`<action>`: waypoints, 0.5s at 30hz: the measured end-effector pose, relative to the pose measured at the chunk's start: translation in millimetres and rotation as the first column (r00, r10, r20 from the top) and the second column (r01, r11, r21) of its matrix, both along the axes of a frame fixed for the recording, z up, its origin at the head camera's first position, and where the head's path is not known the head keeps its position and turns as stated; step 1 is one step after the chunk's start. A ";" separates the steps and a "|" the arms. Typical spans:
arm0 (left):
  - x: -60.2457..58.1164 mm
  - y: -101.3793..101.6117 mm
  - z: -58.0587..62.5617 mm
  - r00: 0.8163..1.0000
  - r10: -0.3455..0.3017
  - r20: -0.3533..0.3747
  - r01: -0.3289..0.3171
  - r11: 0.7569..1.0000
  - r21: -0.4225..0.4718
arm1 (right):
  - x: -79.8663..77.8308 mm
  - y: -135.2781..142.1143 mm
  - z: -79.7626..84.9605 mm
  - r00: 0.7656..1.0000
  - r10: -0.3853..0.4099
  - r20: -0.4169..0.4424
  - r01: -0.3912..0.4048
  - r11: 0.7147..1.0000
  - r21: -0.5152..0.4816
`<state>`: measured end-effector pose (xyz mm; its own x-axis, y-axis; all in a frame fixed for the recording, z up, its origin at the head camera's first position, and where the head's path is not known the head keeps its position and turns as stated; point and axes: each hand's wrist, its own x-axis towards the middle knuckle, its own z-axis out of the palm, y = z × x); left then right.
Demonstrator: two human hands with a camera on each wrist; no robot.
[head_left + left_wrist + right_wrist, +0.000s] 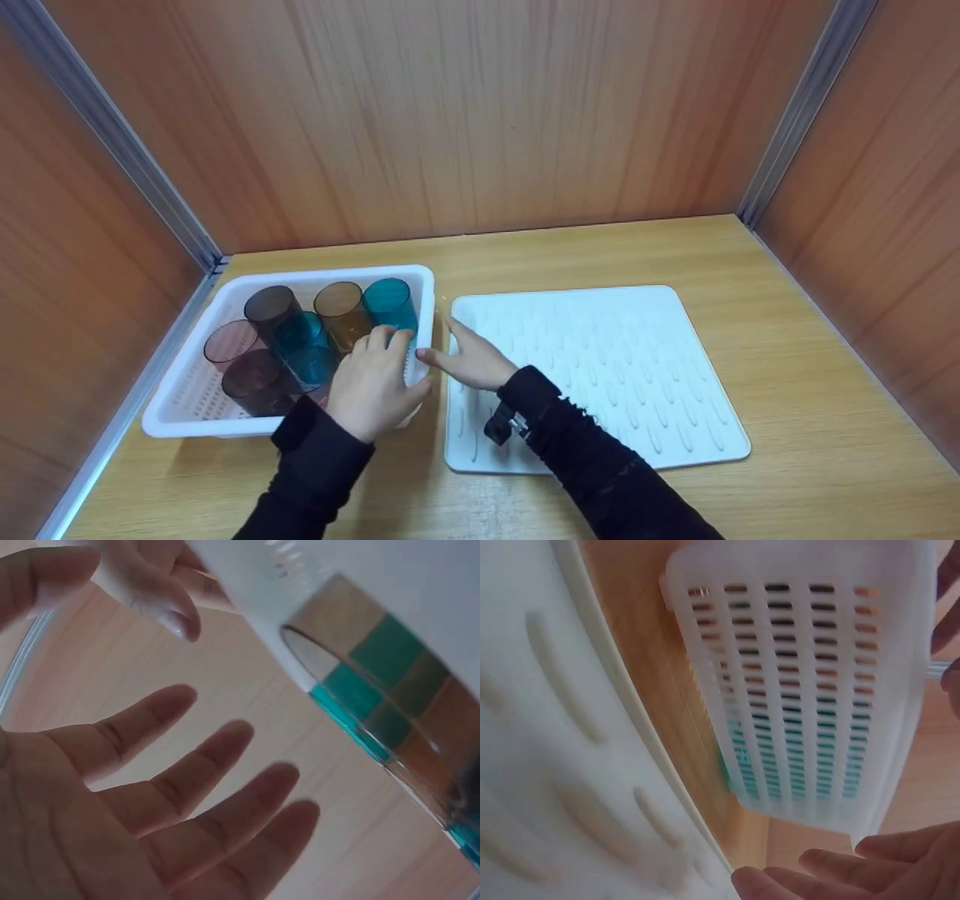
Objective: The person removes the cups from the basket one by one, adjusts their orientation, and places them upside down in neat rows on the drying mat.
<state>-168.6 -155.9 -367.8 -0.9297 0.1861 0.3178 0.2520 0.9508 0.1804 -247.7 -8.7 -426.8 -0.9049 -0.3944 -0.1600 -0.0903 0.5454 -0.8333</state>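
Observation:
Several clear coloured tumblers stand in a white slotted basket (180,390). Among them are a pink tumbler (229,343), a smoky brown one (268,306), an amber tumbler (339,301) and a teal tumbler (388,295) in the far right corner. Over the basket's front right part is my left hand (375,386), its fingers loosely bent and, in the left wrist view, apart from any tumbler. My right hand (476,361) is just outside the basket's right wall (787,690), fingers extended and holding nothing. My left hand hides some tumblers.
A white ridged drying mat (600,375) lies right of the basket on the wooden table (795,390), with a narrow strip of tabletop between them. Wood-patterned panels (480,120) with metal corner strips enclose the back and both sides.

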 end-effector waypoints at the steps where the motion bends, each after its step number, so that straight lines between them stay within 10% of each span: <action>1: -0.1 -2.2 0.4 1.000 -0.001 0.009 0.002 1.000 -0.019 | 1.1 -2.5 -0.9 1.000 0.001 0.006 -0.001 1.000 0.002; 15: -6.2 -15.3 -1.4 0.984 -0.010 0.176 0.026 0.995 -0.093 | 7.1 -16.5 -8.7 0.993 0.043 -0.108 -0.054 0.994 -0.100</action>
<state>-174.7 -171.2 -369.2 -0.9657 0.2246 0.1304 0.2416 0.9612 0.1332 -240.6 -25.1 -435.5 -0.8941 -0.4474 -0.0217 -0.2045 0.4507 -0.8689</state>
